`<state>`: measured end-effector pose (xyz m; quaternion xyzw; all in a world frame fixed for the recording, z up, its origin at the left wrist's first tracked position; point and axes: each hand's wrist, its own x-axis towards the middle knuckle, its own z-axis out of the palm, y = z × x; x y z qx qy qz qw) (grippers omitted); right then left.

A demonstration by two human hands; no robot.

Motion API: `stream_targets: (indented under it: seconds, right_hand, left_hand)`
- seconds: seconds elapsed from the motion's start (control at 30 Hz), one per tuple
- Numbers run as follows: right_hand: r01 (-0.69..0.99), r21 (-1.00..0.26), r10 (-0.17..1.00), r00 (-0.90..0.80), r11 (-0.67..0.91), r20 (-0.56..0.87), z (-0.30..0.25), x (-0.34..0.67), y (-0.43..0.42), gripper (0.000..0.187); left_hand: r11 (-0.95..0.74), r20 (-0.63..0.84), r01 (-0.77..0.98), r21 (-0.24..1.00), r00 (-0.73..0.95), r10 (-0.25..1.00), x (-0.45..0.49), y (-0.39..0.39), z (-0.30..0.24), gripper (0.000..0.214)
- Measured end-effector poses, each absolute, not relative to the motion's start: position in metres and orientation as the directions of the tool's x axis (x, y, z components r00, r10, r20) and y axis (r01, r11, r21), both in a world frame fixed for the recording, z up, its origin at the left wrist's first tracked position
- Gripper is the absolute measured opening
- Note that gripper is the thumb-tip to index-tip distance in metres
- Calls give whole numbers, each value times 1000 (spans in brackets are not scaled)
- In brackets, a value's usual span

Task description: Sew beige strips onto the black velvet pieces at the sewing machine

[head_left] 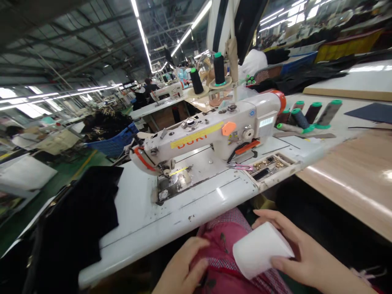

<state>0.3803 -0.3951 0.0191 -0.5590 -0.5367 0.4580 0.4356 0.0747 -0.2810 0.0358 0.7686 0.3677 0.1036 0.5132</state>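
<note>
My right hand [294,249] is closed around a plain white cup [260,251], which is tilted on its side above my lap. The thumb presses on its near side and the fingers wrap behind it; I cannot see into the cup. My left hand [186,265] is over the pink patterned cloth [225,241] on my lap, its fingers loosely bent and apart with nothing in them. Just beyond both hands stands a white sewing machine [199,139] with orange trim, set in a pale table [171,222]. No fabric lies under its needle.
Black fabric [79,216] hangs over the table's left end. An inset tray [272,169] holds small metal parts, with pink-handled snips [240,166] beside it. Several thread cones [329,114] stand at the right. A wooden table [352,171] adjoins there, and a blue crate [113,141] sits behind.
</note>
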Motion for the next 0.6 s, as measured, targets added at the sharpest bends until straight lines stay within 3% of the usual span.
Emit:
stream_targets:
  seconds: [0.1, 0.17, 0.23, 0.3, 0.47, 0.6]
  right_hand:
    - [261, -964, 998, 18, -56, -53, 37, 334, -366, 75]
    - [187, -981, 999, 25, -46, -42, 41, 306, -348, 74]
    - [-1, -999, 999, -38, -34, -34, 42, 285, -337, 74]
    - [-146, -987, 991, -127, -66, -47, 39, 271, -331, 69]
    - [-14, -984, 983, -45, -179, -178, 32, 262, -337, 50]
    - [-9, -992, 985, 116, -124, -124, 37, 284, -350, 51]
  left_hand:
    - [-204, -32, 236, 950, 726, 687, 100, -299, 60, 106]
    - [-158, 39, 130, 979, 638, 769, 112, -307, 63, 88]
    - [18, 26, -70, 997, 585, 810, 113, -308, 56, 75]
    - [219, -2, -287, 933, 603, 798, 104, -308, 46, 79]
    - [451, -13, -562, 693, 616, 788, 80, -310, 21, 81]
    - [566, -130, -634, 528, 598, 791, 70, -310, 3, 66]
